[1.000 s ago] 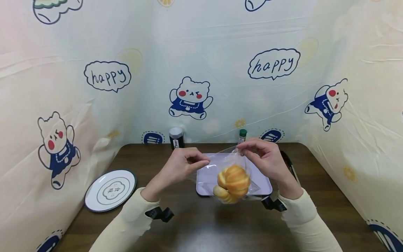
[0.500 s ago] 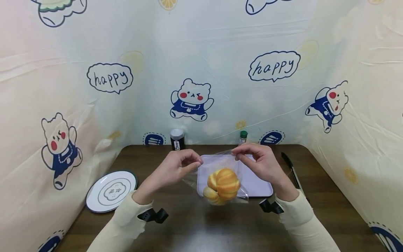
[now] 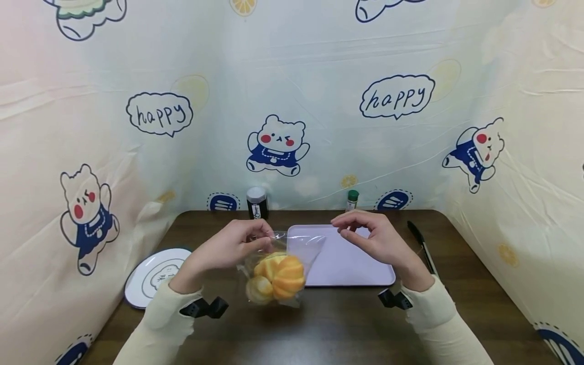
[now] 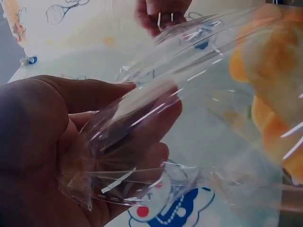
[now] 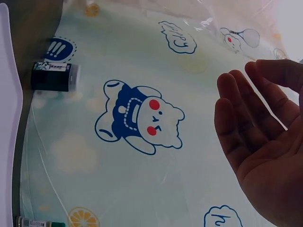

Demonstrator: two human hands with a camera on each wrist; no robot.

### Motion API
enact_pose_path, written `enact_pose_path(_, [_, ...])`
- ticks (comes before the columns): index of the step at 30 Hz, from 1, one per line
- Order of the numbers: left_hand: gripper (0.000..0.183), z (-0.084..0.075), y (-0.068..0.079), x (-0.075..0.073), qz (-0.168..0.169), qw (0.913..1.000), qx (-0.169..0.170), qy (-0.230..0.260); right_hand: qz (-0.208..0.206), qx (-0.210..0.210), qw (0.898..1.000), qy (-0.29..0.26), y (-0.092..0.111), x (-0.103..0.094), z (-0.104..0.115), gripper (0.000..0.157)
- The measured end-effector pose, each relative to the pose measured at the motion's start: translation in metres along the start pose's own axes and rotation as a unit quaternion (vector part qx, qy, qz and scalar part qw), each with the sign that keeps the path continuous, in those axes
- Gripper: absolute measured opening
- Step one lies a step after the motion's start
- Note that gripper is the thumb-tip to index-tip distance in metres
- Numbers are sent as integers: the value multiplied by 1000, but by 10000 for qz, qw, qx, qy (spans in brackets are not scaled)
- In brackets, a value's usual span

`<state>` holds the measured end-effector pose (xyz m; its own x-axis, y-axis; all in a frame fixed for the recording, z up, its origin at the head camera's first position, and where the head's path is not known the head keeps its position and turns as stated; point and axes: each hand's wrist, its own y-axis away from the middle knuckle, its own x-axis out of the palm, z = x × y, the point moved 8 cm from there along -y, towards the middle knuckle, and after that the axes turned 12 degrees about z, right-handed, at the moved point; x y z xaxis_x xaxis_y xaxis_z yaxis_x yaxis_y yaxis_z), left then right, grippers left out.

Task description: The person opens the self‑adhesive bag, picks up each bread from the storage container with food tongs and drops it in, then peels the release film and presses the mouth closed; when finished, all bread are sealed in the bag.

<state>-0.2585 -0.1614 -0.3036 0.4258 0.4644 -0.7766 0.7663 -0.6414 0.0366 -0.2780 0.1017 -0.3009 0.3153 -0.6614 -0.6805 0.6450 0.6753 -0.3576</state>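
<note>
My left hand (image 3: 237,244) pinches the upper edge of a clear plastic bag (image 3: 312,248) in the head view. Inside the bag sit yellow-orange bread rolls (image 3: 285,276), hanging over the table left of the tray. The left wrist view shows the thumb on one side of the film (image 4: 142,109) and the other fingers behind it, with the bread (image 4: 279,85) at the right. My right hand (image 3: 371,237) holds nothing; its fingers are loosely bent above a pale lilac tray (image 3: 347,263). In the right wrist view that hand (image 5: 265,127) shows its bare palm.
A white plate (image 3: 146,279) with a dark rim lies at the left, partly behind the left arm. A black jar with a grey lid (image 3: 257,203) and a green-capped bottle (image 3: 352,199) stand at the back. A black-handled knife (image 3: 422,243) lies right of the tray.
The right hand has let go of the bag. My left hand has carried the bag of bread leftward, off the front of the tray, while the right hand stays above the tray.
</note>
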Motion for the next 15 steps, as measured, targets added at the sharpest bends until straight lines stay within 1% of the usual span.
enact_pose_path(3, [8, 14, 1, -2, 111, 9999, -64, 20, 10, 74, 10000, 33, 1, -1, -2, 24])
enact_pose_path(7, [11, 36, -1, -3, 226, 9996, -145, 76, 29, 135, 9999, 39, 2, -2, -6, 24])
enact_pose_path(10, [11, 53, -4, -5, 242, 9993, -252, 108, 50, 143, 9999, 22, 3, -3, -9, 24])
enact_pose_path(12, [11, 62, -5, -8, 134, 9993, -351, 28, 70, 139, 9999, 10, 4, -2, -10, 25])
enact_pose_path(15, [9, 73, -7, -17, -276, 9973, -594, -326, 117, 169, 9998, 6, 4, -2, -13, 24])
